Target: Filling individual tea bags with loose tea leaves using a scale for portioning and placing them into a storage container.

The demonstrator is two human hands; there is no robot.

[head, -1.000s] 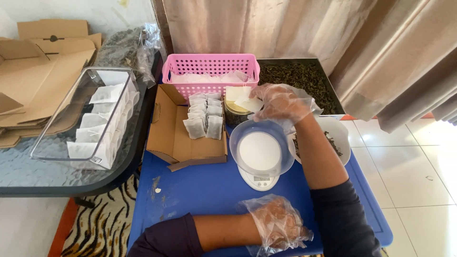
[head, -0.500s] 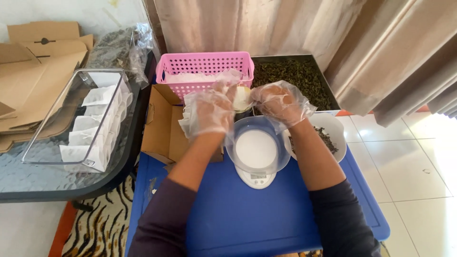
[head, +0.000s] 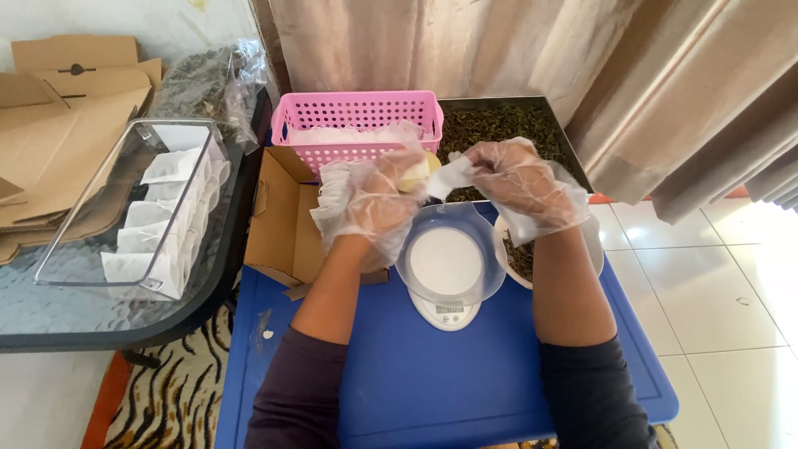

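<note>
A small white paper bag (head: 449, 176) is held up between the two hands, just above a clear bowl (head: 450, 254). The right hand (head: 525, 185), in a thin see-through glove, pinches one side of the bag in its grip. The left hand (head: 376, 199), gloved the same way, has its fingers curled at the other side of the bag, with something pale yellow (head: 418, 170) just behind them; I cannot tell if its grip is on the bag or only touching it.

The clear bowl sits on a small white scale (head: 447, 309), right under both hands. Just under the right hand is a white bowl (head: 515, 258) with dark dried leaves in it. Past the right hand is a dark tray (head: 507, 125) full of the same dark leaves. Past the left hand is a pink basket (head: 357, 125) with holes in its sides and white things inside. Beside the left hand is an open brown cardboard box (head: 283, 220) with a row of white bags standing in it.

All this rests on a blue worktop (head: 432, 382). Far out from the left hand, a clear plastic box (head: 125, 208) of white bags lies on a glass table (head: 50, 308), with flat cardboard (head: 58, 108) behind it.
</note>
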